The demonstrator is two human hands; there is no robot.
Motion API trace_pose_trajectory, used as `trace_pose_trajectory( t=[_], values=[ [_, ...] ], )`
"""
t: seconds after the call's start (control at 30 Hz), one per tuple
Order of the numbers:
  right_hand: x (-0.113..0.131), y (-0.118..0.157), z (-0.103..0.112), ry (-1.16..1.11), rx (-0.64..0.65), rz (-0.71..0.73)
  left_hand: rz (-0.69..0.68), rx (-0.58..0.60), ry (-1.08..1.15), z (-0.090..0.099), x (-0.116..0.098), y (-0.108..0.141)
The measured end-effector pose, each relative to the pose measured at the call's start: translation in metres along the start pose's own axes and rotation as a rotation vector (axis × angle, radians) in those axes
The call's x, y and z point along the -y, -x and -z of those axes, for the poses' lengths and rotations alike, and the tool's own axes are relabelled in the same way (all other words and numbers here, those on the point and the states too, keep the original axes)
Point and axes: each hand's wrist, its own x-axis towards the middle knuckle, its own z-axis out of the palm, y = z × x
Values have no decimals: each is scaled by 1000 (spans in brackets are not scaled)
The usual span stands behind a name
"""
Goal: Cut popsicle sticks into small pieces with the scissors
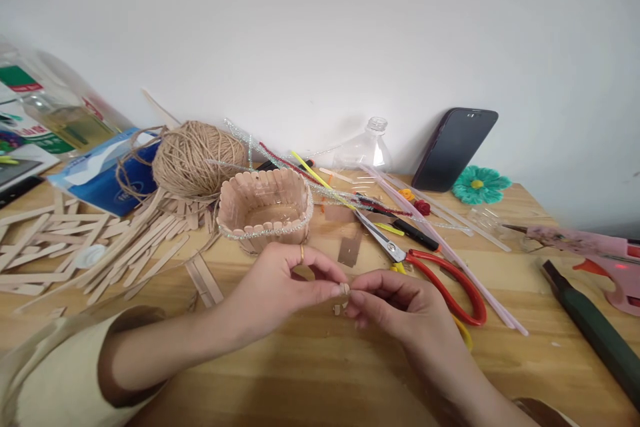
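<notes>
Between the fingertips of both hands is a tiny light-brown piece (344, 288), too small to name for sure. My left hand (295, 277), with a ring on one finger, pinches it from the left. From the right, my right hand (400, 303) meets it with thumb and fingers closed together. Just behind the left hand stands a small basket (265, 240) made of wooden sticks, its rim trimmed with silvery pipe cleaner. Red-handled scissors (445, 273) lie open beyond the right hand. Small scraps (339, 309) lie on the table under the fingers.
Craft sticks (145, 247) lie scattered at left, by a twine ball (193, 157) and a blue packet (117, 177). A phone (455, 147) leans on the wall beside a green flower (480, 185). A pink glue gun (595, 247) and dark-green tool (595, 327) lie at right.
</notes>
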Motion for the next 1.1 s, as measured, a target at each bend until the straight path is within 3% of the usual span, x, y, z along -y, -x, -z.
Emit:
trace_pose_trajectory(
  t=[0.63, 0.83, 1.1],
  values=[
    [2, 1, 0, -160, 79, -68, -69, -60, 44, -2, -1, 3],
    [12, 5, -4, -175, 17, -121, -93, -57, 47, -1, -3, 4],
    [4, 2, -2, -131, 51, -67, -138, -56, 36, -1, -1, 5]
  ],
)
